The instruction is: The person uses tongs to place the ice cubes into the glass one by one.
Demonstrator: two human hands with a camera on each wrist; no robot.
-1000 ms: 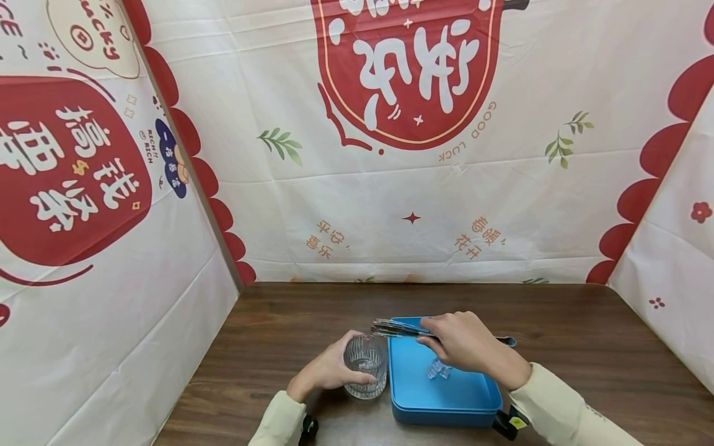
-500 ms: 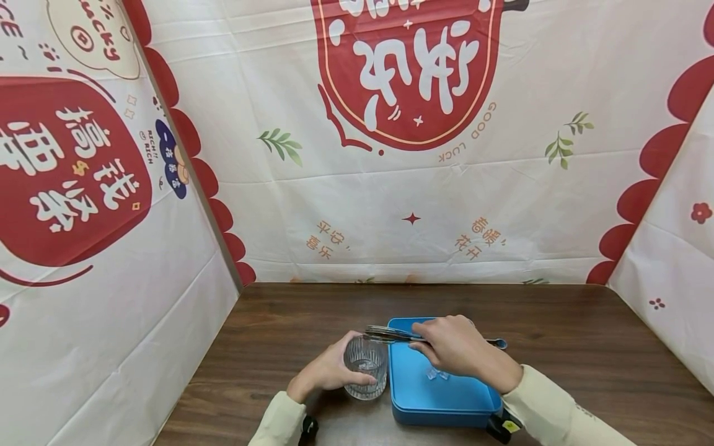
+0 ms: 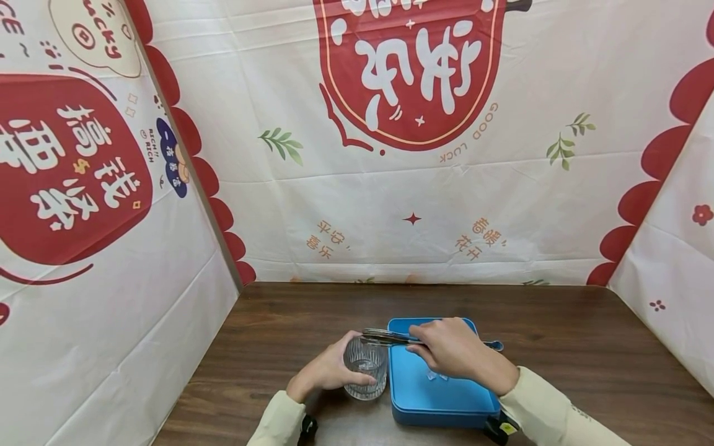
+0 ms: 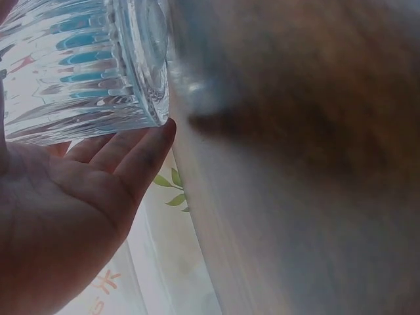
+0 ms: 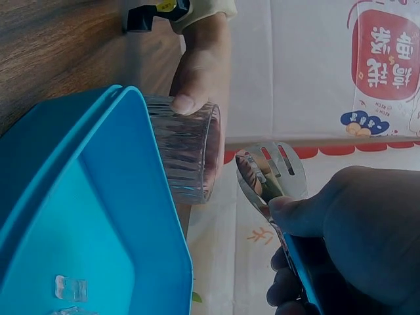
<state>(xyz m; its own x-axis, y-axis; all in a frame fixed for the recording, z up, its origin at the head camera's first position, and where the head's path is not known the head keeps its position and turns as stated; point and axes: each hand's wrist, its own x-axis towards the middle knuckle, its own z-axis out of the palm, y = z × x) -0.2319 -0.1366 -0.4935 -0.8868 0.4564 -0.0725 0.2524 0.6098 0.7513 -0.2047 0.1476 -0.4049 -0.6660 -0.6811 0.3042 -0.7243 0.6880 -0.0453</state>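
A clear ribbed drinking glass [image 3: 365,371] stands on the table, my left hand [image 3: 328,367] gripping its side with the thumb in front. Under the glass [image 4: 72,79] in the left wrist view, the fingers of my left hand [image 4: 72,190] extend along its wall. My right hand [image 3: 460,350] holds metal tongs [image 3: 385,337] level, their tips over the glass rim. In the right wrist view the tongs [image 5: 295,189] show a slotted head and a spoon-like head; whether anything sits between them I cannot tell. Clear cubes [image 5: 70,289] lie in the blue container [image 3: 440,418] below my right hand.
The blue container stands just right of the glass, its raised rim [image 5: 141,111] between the cubes and the glass. Beneath everything is a brown wooden table [image 3: 268,322]. Printed white cloth [image 3: 357,204] hangs along the back and sides.
My right hand has moved left and slightly down, bringing the tongs' tips from the container's left edge to above the glass. The left hand and glass have stayed put.
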